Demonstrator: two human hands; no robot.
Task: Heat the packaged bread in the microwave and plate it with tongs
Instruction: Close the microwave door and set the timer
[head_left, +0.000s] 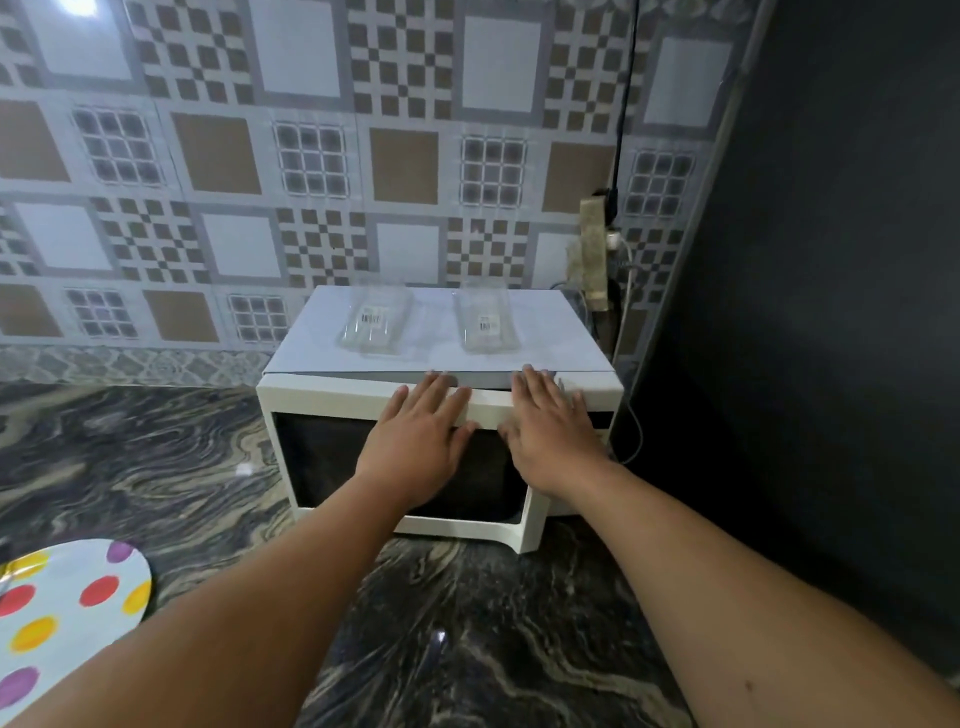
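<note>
A white microwave (322, 395) stands on the dark marbled counter against the tiled wall. Its dark-windowed door (317, 462) hangs slightly ajar at the top. My left hand (421, 431) lies flat on the upper door, fingers spread, holding nothing. Just to its right, my right hand (550, 431) presses flat on the same upper edge, fingers apart. Two clear plastic packages with barcode labels lie on top of the microwave, one at the left (376, 322) and one at the right (485, 322). A white plate with coloured dots (67, 608) sits at the lower left. No bread or tongs are visible.
A dark tall surface (831, 312) rises immediately right of the microwave. A black cable (626, 104) runs down the wall to a plug area (597, 244) behind the microwave's right corner. The marbled counter (156, 457) extends left and toward me.
</note>
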